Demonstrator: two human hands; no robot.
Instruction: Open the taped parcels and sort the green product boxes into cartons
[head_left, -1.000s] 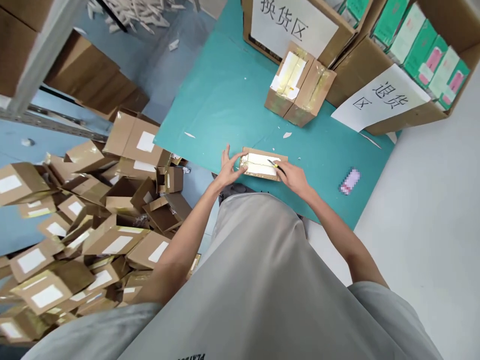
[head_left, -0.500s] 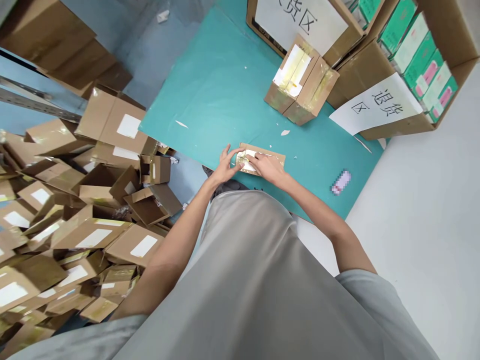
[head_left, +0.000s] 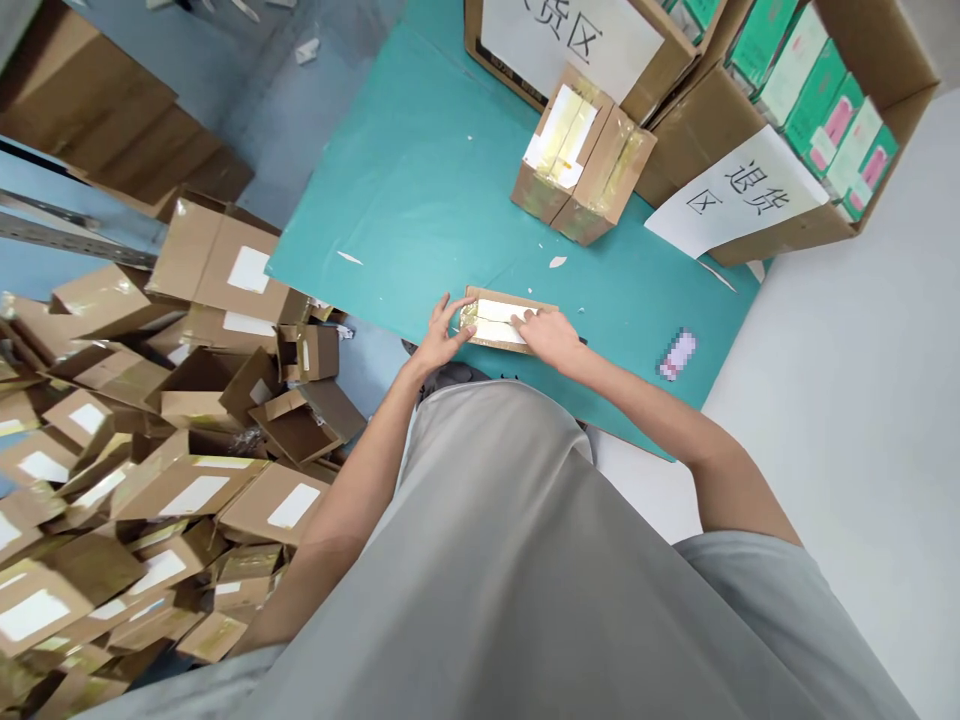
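A small cardboard box lies near the front edge of the table, with a white label and shiny tape on top. A thin dark line runs lengthwise along the label. My left hand grips the box's left end between thumb and fingers. Over the right part of the label is my right hand, its fingers curled together and the fingertips at the dark line. A small dark bit shows beside that hand, but what it holds is too small to make out.
Two taped cartons stand farther back on the green table. Behind them are large open boxes with paper signs, one holding green packages. A blurred pinkish item lies at right. Many empty cartons are heaped on the floor at left.
My right hand has slid rightward along the box, away from my left hand, uncovering more of the label and its dark line. My left hand stays at the left end. The whole view has shifted slightly.
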